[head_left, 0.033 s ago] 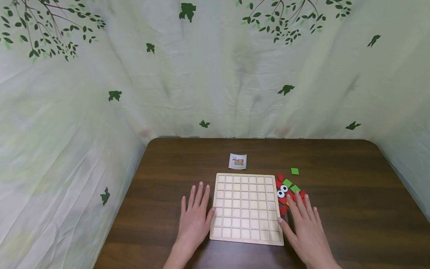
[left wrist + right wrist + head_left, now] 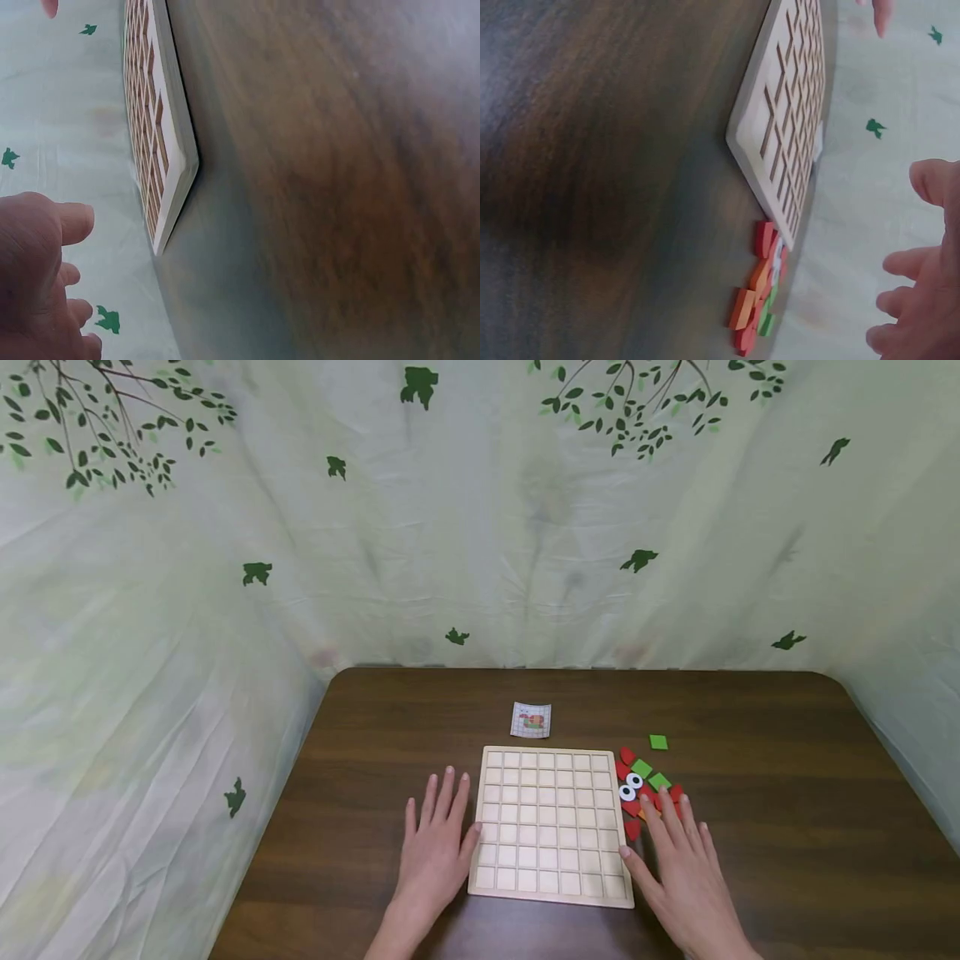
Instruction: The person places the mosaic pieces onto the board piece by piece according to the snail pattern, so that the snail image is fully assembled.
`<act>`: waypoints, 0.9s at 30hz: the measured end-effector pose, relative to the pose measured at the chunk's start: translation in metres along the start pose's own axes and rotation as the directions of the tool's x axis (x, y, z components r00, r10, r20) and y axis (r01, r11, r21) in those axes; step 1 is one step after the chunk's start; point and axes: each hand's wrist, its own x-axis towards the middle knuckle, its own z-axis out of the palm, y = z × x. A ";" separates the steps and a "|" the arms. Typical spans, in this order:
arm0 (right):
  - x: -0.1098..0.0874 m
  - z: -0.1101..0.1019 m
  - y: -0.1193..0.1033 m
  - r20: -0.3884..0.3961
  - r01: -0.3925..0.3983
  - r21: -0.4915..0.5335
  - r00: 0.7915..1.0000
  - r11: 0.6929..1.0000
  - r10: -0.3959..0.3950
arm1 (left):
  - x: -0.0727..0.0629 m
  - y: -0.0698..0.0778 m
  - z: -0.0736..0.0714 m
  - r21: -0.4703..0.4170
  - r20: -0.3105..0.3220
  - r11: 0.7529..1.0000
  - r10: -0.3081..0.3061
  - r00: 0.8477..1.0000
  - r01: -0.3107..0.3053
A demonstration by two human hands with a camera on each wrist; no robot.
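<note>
A pale wooden grid board (image 2: 547, 837) lies flat on the brown table, its square cells bare. To its left is my left hand (image 2: 432, 852), fingers straight and spread, the thumb overlapping the board's edge in the head view. My right hand (image 2: 686, 872) is at the board's right side, fingers extended over the near part of a pile of small pieces. Neither hand holds anything; whether the thumbs touch the board I cannot tell. The pile has red pieces (image 2: 627, 756), green squares (image 2: 641, 768), round eye pieces (image 2: 634, 781) and orange pieces (image 2: 742, 307). My right fingers hide part of it.
Behind the board lies a small picture card (image 2: 531, 731) showing a coloured figure on a grid. One green square (image 2: 658, 742) sits apart from the pile. A pale curtain (image 2: 480, 527) with leaf and bird prints hangs behind and beside the table (image 2: 787, 793).
</note>
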 end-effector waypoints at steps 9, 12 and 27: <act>-0.002 0.004 0.004 0.006 -0.004 -0.013 1.000 1.000 0.004 | -0.005 0.002 0.006 -0.003 0.024 1.000 0.007 1.000 -0.007; -0.003 0.005 0.005 -0.006 0.008 -0.020 1.000 1.000 -0.008 | -0.006 0.003 0.008 0.002 0.014 1.000 0.021 1.000 -0.021; -0.002 0.005 0.005 -0.018 0.022 -0.046 1.000 0.999 -0.023 | -0.009 0.007 0.013 0.027 0.004 0.999 0.031 1.000 -0.031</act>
